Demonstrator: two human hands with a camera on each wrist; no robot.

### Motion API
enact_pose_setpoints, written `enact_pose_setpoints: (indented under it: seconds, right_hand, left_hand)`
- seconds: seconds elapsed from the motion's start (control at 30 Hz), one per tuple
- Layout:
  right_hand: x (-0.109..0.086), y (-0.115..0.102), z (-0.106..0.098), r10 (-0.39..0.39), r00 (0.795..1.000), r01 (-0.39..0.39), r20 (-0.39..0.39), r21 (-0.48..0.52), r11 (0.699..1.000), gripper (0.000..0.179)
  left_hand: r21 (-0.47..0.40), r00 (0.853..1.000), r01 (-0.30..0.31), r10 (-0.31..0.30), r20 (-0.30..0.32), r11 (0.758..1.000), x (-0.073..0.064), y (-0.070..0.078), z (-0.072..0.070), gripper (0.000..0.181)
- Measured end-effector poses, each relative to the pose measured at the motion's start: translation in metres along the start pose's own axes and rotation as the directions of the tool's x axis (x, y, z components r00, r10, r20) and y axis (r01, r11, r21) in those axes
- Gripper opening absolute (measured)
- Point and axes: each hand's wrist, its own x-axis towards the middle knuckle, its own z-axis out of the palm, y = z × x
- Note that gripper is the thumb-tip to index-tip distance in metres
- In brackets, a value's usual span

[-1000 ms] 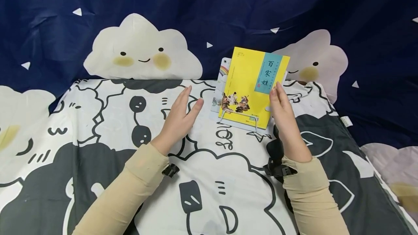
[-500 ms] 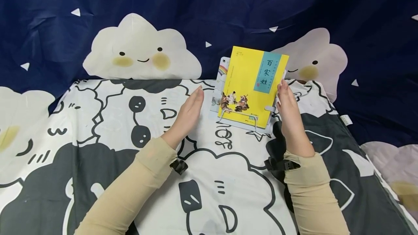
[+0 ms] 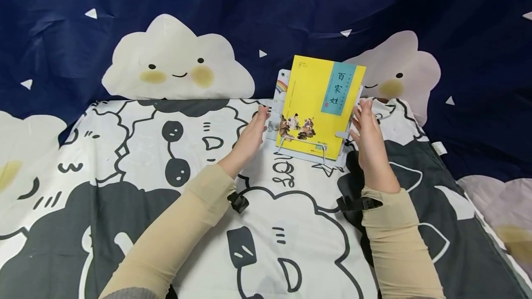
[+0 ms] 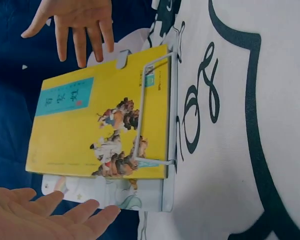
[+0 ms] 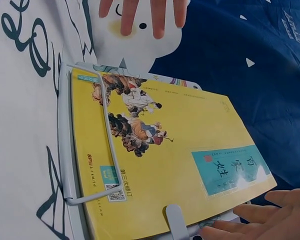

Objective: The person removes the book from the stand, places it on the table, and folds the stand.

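Observation:
A yellow book with a blue title panel leans upright on a pale book stand with a rainbow print. Across the book's lower front runs the stand's wire holder, and a small grey clip sits at its right edge. My left hand is at the stand's left side, fingers extended, palm facing the book. On the opposite side, my right hand has its fingers spread and nearly straight beside the book's right edge. Neither hand grips anything; whether fingertips touch the stand cannot be told.
Beneath the stand lies a black and white cloth with cartoon sheep. Behind rises a dark blue curtain with white triangles and printed clouds. A small white tag sticks out at the cloth's right edge.
My left hand has moved right and closer to the stand, its thumb no longer spread out in view. My right hand has shifted slightly right, off the book's front. Book and stand stay in place.

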Motion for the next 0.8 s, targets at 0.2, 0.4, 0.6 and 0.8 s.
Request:
enact_pose_setpoints:
  seconds: [0.2,0.4,0.6,0.8]
  right_hand:
    - [0.004,0.003,0.001,0.025,0.999,-0.025,-0.026,-0.024,0.999,0.073]
    - [0.006,0.005,-0.001,0.045,0.999,-0.046,-0.029,-0.018,0.999,0.074]
    - [0.007,0.008,-0.001,0.067,0.997,-0.069,-0.043,-0.030,0.997,0.075]
    - [0.009,0.011,-0.002,0.083,0.996,-0.086,-0.044,-0.061,0.994,0.077]
  left_hand:
    - [-0.006,0.999,0.016,-0.016,0.029,1.000,0.015,-0.006,0.006,0.082]
    - [-0.030,0.998,0.046,-0.045,0.053,0.998,0.028,-0.011,0.010,0.075]
    - [-0.052,0.995,0.064,-0.060,0.085,0.997,0.035,-0.011,0.014,0.071]
    - [-0.061,0.992,0.063,-0.055,0.116,0.996,0.042,-0.011,0.017,0.072]
